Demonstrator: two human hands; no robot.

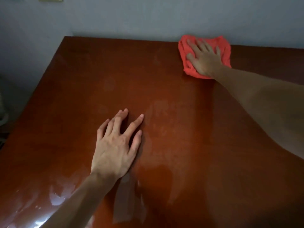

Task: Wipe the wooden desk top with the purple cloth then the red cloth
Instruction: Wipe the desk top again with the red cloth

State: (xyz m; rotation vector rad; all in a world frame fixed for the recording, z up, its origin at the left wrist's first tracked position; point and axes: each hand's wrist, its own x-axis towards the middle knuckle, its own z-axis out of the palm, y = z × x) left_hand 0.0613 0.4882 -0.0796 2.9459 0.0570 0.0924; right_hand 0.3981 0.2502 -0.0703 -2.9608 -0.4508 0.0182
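right hand [204, 60]: flat, fingers spread, pressing red cloth [222, 45] at counter [181, 129] far edge | left hand [115, 145]: flat on counter, grip holding nothing

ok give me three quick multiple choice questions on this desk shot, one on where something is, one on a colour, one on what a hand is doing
1. Where does the cloth lie on the desk?
A. far right, by the wall
B. near left corner
C. in the middle

2. What colour is the cloth in view?
A. purple
B. red
C. yellow

3. What is the left hand doing?
A. pinching a cloth
B. resting flat on the bare desk
C. raised off the desk

Answers:
1. A: the red cloth sits at the far right edge of the desk, against the wall.
2. B: it is bright red; no purple cloth shows.
3. B: the left hand lies on the wood with fingers spread, holding nothing, while the right hand presses the cloth.
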